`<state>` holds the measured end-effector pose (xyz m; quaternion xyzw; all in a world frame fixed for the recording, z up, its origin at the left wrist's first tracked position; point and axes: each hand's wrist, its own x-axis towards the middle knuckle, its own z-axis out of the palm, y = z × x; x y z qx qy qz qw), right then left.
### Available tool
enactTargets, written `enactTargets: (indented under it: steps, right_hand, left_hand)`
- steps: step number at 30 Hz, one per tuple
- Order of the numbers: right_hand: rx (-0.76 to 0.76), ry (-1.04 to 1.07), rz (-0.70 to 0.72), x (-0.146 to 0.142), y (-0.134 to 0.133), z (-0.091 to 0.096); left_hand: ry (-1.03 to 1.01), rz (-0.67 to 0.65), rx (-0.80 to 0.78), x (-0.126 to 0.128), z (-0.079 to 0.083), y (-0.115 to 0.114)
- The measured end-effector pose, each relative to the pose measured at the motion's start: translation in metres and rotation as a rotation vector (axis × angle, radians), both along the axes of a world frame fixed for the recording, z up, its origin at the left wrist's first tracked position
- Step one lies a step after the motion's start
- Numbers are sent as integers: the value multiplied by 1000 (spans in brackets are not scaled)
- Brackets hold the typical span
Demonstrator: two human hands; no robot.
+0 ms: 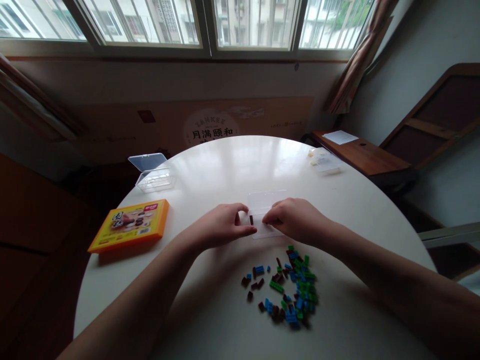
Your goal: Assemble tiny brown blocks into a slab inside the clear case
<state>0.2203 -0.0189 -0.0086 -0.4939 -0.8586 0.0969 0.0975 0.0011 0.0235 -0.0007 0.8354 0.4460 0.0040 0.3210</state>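
A clear plastic box (268,232) with its lid raised at the back lies on the white table between my hands. Inside it, near the left end, is a brown toy brick (251,219). My left hand (225,223) is at the box's left edge, thumb and fingers apart and nothing between them. Over the box's inside, my right hand (290,216) pinches a small dark piece that looks like a brown brick, mostly hidden by the fingers. In front of the box lies a loose pile of blue, green and brown toy bricks (305,290).
At the left lie an orange and yellow game box (135,225) and an open clear plastic case (155,180). Another clear container (325,162) sits at the far right of the round white table (210,310). Beyond it stands a wooden side table (371,157) with paper.
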Motion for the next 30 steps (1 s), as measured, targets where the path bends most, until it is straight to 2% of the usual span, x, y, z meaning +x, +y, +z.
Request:
enactTargets:
  steps: [6,10,18,30]
  right_hand:
    - [97,64,-7,-3,1,-2]
    - [86,64,-35,2,-3,-2]
    - [54,57,-51,-5,0,-5]
    - [88,16,-64,-8,0,-10]
  left_hand:
    - [-45,-4,-63,0,-1,2]
    - [-71,-22,-125,-3,0,5]
    - [-56,-12,-120,-2,3,4]
    - [-58,-24,-94,-3,0,5]
